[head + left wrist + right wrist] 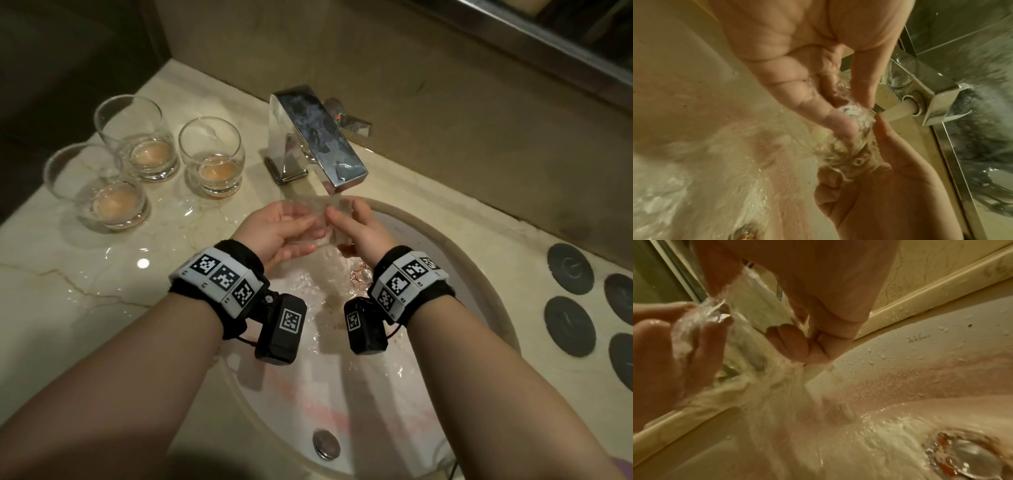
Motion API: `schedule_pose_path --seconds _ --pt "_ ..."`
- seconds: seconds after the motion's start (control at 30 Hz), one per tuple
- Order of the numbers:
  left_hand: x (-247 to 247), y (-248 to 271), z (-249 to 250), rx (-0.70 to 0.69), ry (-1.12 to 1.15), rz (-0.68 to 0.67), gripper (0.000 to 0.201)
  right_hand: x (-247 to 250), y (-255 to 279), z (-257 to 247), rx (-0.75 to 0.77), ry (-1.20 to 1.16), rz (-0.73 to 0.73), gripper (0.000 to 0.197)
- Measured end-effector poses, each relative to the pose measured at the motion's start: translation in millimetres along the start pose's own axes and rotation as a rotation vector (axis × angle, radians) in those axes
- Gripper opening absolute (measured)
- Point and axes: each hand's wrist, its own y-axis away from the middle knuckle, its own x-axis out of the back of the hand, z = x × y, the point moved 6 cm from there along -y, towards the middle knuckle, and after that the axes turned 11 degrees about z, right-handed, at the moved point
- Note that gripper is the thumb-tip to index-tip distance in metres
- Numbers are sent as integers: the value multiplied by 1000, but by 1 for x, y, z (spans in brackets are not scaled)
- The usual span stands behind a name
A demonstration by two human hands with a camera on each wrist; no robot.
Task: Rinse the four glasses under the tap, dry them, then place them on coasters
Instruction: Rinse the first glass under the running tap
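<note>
Under the tap (320, 137), mid-frame, we had the glass (320, 224) gripped between our left hand (274, 233) and right hand (359, 229), fingers curled round it.

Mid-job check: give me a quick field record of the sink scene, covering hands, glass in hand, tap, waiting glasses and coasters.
left hand: holds the glass, fingers curled round it
right hand: grips the same glass from the other side
glass: held under the stream, over the sink
tap: running
waiting glasses: three upright on the counter left of the tap, each with a little brownish liquid; nearest
coasters: four dark round ones right of the sink, bare; one at
</note>
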Motion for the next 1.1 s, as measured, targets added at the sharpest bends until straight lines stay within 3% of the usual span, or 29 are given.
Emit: schedule_pose_path --seconds 0.13,0.3,0.4,0.53,0.63,0.77,0.87,0.97,1.1 --pt "1 2 1 3 0 1 18 -2 -2 -4 16 31 26 19" --pt "2 0 4 -28 -49 37 18 -1 -2 2 24 47 -41 57" --pt "1 -1 3 -12 -12 45 15 2 -1 1 66 27 -44 51" --pt "-5 0 0 -11 -55 23 14 7 -7 3 -10 -15 107 30" --pt "-7 0 1 -17 -57 24 13 4 -10 8 -77 -45 95 38" --pt "-5 -2 3 -41 -47 84 12 3 -10 13 -101 -159 8 63" --pt "-6 -2 2 -30 -20 81 12 6 -10 10 -75 -190 -3 53" --pt "-5 -1 -1 -21 -20 78 16 8 -12 6 -18 -16 71 33" --pt "-6 -1 -2 -20 11 75 17 4 -13 8 -28 55 61 52"
